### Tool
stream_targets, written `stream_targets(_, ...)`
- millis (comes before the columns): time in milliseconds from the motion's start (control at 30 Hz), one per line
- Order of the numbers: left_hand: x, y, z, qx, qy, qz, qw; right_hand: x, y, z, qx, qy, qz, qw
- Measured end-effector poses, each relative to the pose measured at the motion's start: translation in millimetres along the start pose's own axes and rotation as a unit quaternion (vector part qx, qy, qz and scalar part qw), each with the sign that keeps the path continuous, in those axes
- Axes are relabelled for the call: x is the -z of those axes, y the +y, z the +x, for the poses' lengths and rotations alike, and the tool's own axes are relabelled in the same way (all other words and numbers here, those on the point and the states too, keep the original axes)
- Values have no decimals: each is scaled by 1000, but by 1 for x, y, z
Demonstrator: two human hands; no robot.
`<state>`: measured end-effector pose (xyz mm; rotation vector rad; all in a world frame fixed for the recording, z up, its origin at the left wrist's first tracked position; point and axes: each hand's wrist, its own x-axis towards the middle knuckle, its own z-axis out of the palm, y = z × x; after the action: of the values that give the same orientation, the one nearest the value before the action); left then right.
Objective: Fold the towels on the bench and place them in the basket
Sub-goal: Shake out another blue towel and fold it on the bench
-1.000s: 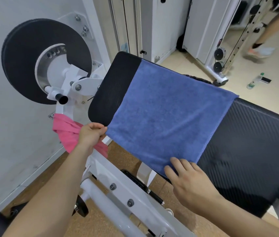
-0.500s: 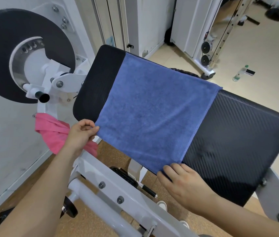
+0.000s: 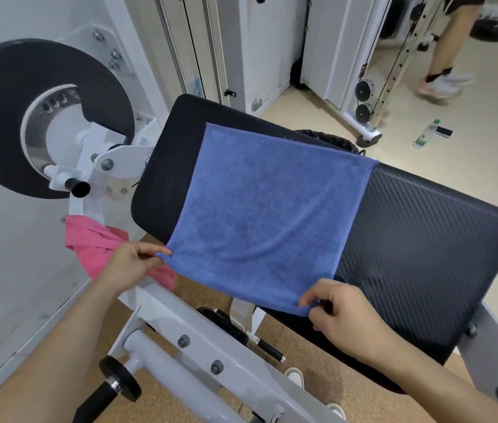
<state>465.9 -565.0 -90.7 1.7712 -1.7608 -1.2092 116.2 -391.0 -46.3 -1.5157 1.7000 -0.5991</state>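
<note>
Head view looks down on a blue towel (image 3: 266, 215) spread flat across the black padded bench (image 3: 424, 254), its far edge lying on the pad and its near edge hanging just past the pad's front. The left hand (image 3: 128, 267) pinches the towel's near left corner between thumb and curled fingers, and the right hand (image 3: 342, 319) pinches the near right corner the same way, its other fingers curled in; both corners are lifted slightly off the bench. A pink towel (image 3: 89, 242) hangs bunched on the white machine frame (image 3: 198, 331) just behind the left hand, below a large black round disc (image 3: 6, 117) mounted on the wall side. Behind the bench's far edge a dark rounded rim (image 3: 330, 140) shows, too hidden to tell what it is. On the pale floor further back lies a clear bottle (image 3: 424, 135) with a green cap, near the foot of a white cable machine (image 3: 333, 56), and another person's legs (image 3: 446, 56) in pale shoes stand at the upper right
</note>
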Motion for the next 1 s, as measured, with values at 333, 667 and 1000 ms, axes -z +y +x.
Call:
stream_targets(333, 23, 52, 19, -29, 13, -297, 954, 45, -31, 14, -108, 53, 198, 973)
stream_targets(667, 5, 146, 106, -94, 72, -276, 954, 119, -44, 90, -34, 235, -39, 971)
stream_targets(1000, -22, 166, 148, -75, 180, -176, 965, 119, -34, 127, -43, 302, -223, 926)
